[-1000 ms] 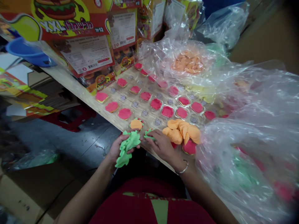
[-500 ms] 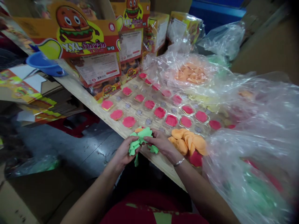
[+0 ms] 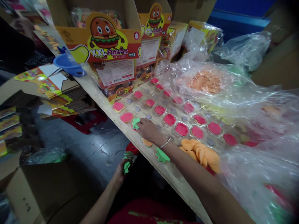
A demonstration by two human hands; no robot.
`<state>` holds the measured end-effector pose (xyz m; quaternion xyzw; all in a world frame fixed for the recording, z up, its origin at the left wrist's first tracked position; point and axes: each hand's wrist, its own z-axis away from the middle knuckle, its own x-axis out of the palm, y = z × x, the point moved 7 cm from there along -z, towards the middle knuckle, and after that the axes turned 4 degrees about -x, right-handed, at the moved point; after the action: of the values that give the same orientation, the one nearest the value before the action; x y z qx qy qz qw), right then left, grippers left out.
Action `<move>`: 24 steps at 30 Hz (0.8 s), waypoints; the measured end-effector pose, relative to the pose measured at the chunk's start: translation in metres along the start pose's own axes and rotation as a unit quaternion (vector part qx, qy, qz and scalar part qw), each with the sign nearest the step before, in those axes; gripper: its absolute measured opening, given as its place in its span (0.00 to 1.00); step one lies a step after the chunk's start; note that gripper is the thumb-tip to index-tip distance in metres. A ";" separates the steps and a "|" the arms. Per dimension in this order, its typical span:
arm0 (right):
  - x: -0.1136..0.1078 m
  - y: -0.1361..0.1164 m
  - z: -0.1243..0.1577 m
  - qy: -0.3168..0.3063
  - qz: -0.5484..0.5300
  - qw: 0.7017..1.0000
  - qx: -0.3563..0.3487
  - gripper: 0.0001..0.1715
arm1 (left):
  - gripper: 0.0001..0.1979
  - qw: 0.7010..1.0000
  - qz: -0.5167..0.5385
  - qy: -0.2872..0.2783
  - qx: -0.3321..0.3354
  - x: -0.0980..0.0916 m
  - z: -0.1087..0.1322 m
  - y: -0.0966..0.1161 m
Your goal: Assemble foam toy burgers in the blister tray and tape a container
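— The green leaf piece (image 3: 135,123) that we had between both hands half a second ago now lies at the near edge of the clear tray (image 3: 187,119). Our right hand (image 3: 148,130) is stretched over it, fingertips flat on it and not curled round it.

— And our left hand (image 3: 119,175)?

— It has dropped below the table edge (image 3: 163,174), closed round the remaining green bunch (image 3: 126,161). So the hands have parted: one leaf is set down and the stock is held back.

— What lies around us?

— A second green leaf (image 3: 162,155) and one orange piece (image 3: 147,143) lie loose by our wrist, with the orange pile (image 3: 202,154) just beyond. Rows of pink pieces (image 3: 169,119) fill the tray pockets.

— Anything in the way?

— Our own forearm crosses the orange pile, and the crumpled plastic bags (image 3: 245,174) crowd the tray's right side. The burger display boxes (image 3: 105,40) stand behind it.
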<state>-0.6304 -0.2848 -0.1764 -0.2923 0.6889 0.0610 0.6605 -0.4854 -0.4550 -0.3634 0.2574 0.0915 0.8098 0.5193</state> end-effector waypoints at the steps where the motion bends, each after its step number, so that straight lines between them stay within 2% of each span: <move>1: 0.005 -0.002 -0.001 -0.020 0.015 1.000 -0.007 0.12 | 0.06 1.000 0.000 -0.002 0.001 -0.001 -0.003 -0.003; 3: 0.011 0.001 0.001 -0.034 0.011 0.999 -0.001 0.13 | 0.08 1.000 -0.005 -0.018 0.008 0.004 -0.002 -0.002; 5: 0.012 0.006 0.004 -0.029 -0.008 0.999 0.011 0.12 | 0.10 0.999 -0.014 -0.043 0.015 0.013 0.005 0.008; 9: 0.007 0.008 0.000 -0.013 0.001 1.000 -0.001 0.15 | 0.15 0.989 -0.048 -0.124 0.058 0.039 0.029 0.046; 12: 0.010 0.002 -0.006 -0.047 0.051 0.997 -0.033 0.11 | 0.16 0.975 -0.046 -0.181 0.120 0.059 0.044 0.078; 16: 0.011 0.000 -0.010 -0.055 0.057 0.996 -0.033 0.11 | 0.16 0.969 -0.010 -0.197 0.149 0.074 0.044 0.102; 22: 0.009 -0.015 -0.014 -0.049 0.056 0.994 -0.084 0.12 | 0.24 0.967 -0.008 -0.194 0.164 0.082 0.039 0.112; 24: 0.011 -0.017 -0.017 -0.048 0.049 0.994 -0.081 0.11 | 0.25 0.969 -0.019 -0.186 0.161 0.083 0.040 0.112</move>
<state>-0.6370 -0.3102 -0.1795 -0.3075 0.6628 0.1625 0.6631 -0.5808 -0.4352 -0.2562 0.4816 0.1276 0.7122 0.4945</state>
